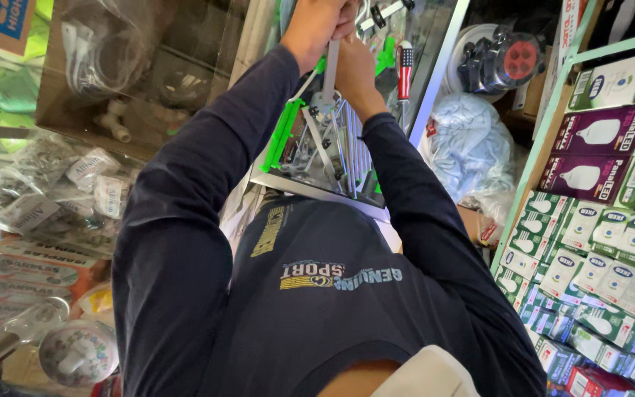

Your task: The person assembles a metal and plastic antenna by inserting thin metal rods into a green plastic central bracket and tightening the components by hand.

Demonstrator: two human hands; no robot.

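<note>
1. A flat grey metal bar (330,70) stands almost upright at the top middle of the view, above a glass case (435,66) crowded with hardware.
2. The left hand (316,26) has its grip closed around the top of the bar, fingers wrapped over it.
3. The right hand (354,73) sits just below and beside it, against the bar's right side; I cannot tell whether its grip is closed on the bar or only resting there.
4. Both arms are in dark blue long sleeves (185,220) and reach up and away from the person's chest.
5. Just under the hands lies a cluster of bright green plastic handles (284,132) and thin metal rods (347,147), touching one another.
6. A screwdriver with a red, white and blue handle (404,70) hangs just to the right of the right hand.
7. Further right is a crumpled pale blue plastic bag (468,143).
8. At the far right, green shelves (531,176) carry stacked bulb boxes (597,132) in purple, white and green.
9. At the left, clear bags of small metal parts (53,184) lie piled together.
</note>
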